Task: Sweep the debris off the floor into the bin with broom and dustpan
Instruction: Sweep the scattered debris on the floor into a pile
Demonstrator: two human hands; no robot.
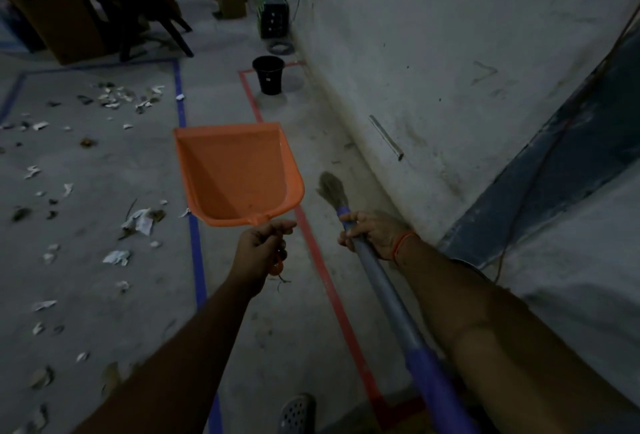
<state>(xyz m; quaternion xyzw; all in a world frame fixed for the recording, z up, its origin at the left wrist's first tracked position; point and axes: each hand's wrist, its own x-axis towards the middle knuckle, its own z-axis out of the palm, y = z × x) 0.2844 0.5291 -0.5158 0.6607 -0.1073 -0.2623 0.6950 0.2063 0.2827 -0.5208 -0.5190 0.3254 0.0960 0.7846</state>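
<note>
I see the left hand [260, 243] gripping the empty orange dustpan [235, 174] handle, the right hand [372, 231] wrapped round the broom [388, 281], debris [114, 98] scattered far left inside the blue tape [192, 226], nearer the left hand, bin [268, 74] far ahead.

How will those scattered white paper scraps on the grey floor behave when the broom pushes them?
The crumpled white paper scraps look thin and light, so they will probably skid or flutter rather than roll. Their uneven folds may snag the straw-bristled broom. Some could slip past the orange plastic dustpan.
</note>
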